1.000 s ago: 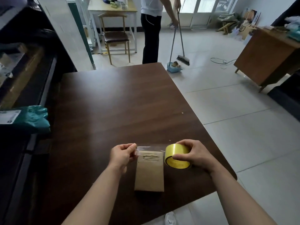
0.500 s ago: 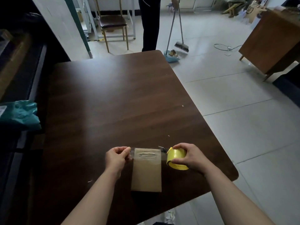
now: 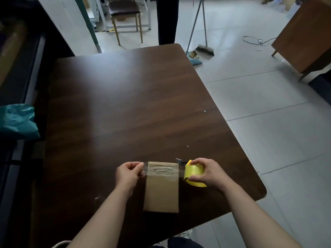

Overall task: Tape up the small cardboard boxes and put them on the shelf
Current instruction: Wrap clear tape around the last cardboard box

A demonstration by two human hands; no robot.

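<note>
A small brown cardboard box (image 3: 161, 192) lies flat near the front edge of the dark wooden table (image 3: 125, 108). A strip of clear tape (image 3: 163, 170) stretches across the box's far end. My left hand (image 3: 128, 173) pinches the free end of the tape just left of the box. My right hand (image 3: 208, 173) grips the yellow tape roll (image 3: 194, 173) just right of the box. A small knife blade (image 3: 180, 161) shows behind the roll.
A dark shelf unit (image 3: 19, 72) runs along the left, with a teal plastic bag (image 3: 17, 122) on it. Beyond the table stand a chair (image 3: 125, 13), a person's legs (image 3: 167, 20), and a broom with dustpan (image 3: 200, 45). A wooden desk (image 3: 304, 36) is at right.
Both hands have lowered the stretched tape onto the far end of the box. The head camera has tilted down, so the table fills more of the view.
</note>
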